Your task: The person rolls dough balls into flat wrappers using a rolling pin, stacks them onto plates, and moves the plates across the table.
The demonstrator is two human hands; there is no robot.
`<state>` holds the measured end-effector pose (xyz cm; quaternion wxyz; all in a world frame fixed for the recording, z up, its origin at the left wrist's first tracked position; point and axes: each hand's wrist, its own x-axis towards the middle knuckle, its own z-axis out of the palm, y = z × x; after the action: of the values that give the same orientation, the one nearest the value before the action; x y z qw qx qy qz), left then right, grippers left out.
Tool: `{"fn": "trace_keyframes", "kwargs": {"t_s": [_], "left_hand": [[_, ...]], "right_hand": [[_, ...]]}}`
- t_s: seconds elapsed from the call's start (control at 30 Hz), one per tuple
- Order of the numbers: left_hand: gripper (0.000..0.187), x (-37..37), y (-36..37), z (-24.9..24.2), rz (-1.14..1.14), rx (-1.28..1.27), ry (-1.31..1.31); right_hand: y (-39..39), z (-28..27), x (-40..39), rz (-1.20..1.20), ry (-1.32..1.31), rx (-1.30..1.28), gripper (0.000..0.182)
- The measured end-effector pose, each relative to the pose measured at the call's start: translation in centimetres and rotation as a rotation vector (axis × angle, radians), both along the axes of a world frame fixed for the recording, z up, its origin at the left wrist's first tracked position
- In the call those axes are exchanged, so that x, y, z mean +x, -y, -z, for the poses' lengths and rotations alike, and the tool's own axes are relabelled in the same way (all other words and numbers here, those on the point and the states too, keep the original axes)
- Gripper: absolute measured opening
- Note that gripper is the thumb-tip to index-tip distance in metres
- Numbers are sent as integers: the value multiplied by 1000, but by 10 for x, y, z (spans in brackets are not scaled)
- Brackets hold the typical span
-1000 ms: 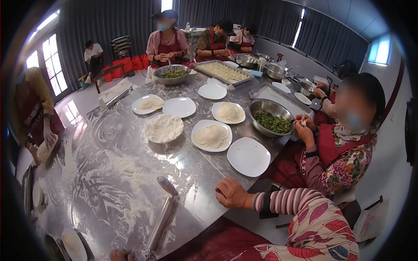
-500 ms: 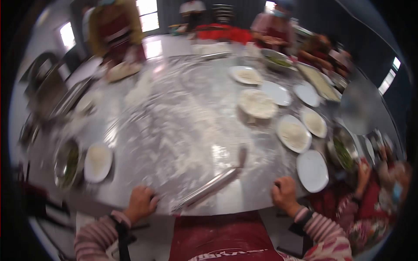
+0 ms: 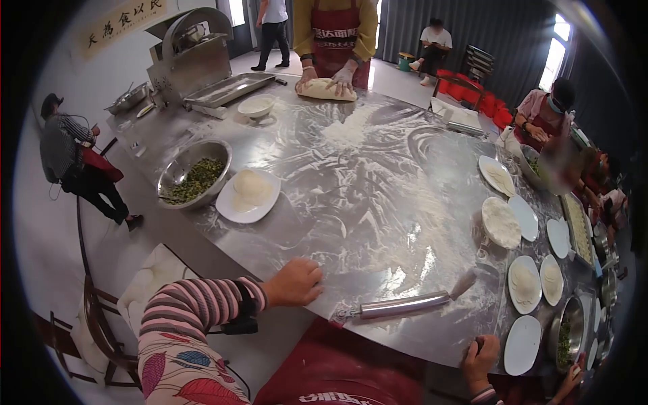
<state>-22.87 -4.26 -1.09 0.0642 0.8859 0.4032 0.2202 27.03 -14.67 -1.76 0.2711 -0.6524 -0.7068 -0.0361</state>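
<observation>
My left hand (image 3: 295,282) is at the near edge of the floury metal table (image 3: 317,202), its fingers curled in and nothing visible in them. Further right, my right hand (image 3: 480,356) rests closed at the same edge, with a small dark patch at its fingers that I cannot make out. Between the two hands lies a metal rolling pin (image 3: 405,305), touched by neither. An oval white plate (image 3: 522,345) is just beside my right hand. Ahead and left of my left hand is a white plate with pale round wrappers (image 3: 251,191).
A steel bowl of chopped green filling (image 3: 196,174) stands at the left. Plates, a bowl of flour (image 3: 501,223) and a tray (image 3: 576,226) line the right side. Across the table, a person's gloved hands press a dough log (image 3: 327,90). A chair (image 3: 101,324) stands at lower left.
My view has turned left, so the table's things appear further right. Both hands remain by the near edge, closed. The rolling pin still lies between them.
</observation>
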Motion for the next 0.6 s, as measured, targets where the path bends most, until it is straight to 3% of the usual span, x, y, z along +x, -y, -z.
{"fn": "trace_keyframes", "kwargs": {"t_s": [0.1, 0.2, 0.27, 0.5, 0.6], "left_hand": [[23, 0, -1, 1, 2, 29, 13], [23, -1, -2, 5, 3, 16, 17], [23, -1, -2, 6, -1, 30, 24], [22, 1, 1, 1, 1, 41, 43], [22, 1, 2, 2, -22, 34, 31]], "right_hand": [[1, 3, 4, -10, 18, 29, 14], [2, 2, 4, 51, -24, -146, 29], [1, -9, -11, -11, -8, 27, 14], [4, -2, -4, -25, -23, 58, 11], [5, 2, 5, 32, -35, -113, 25]]}}
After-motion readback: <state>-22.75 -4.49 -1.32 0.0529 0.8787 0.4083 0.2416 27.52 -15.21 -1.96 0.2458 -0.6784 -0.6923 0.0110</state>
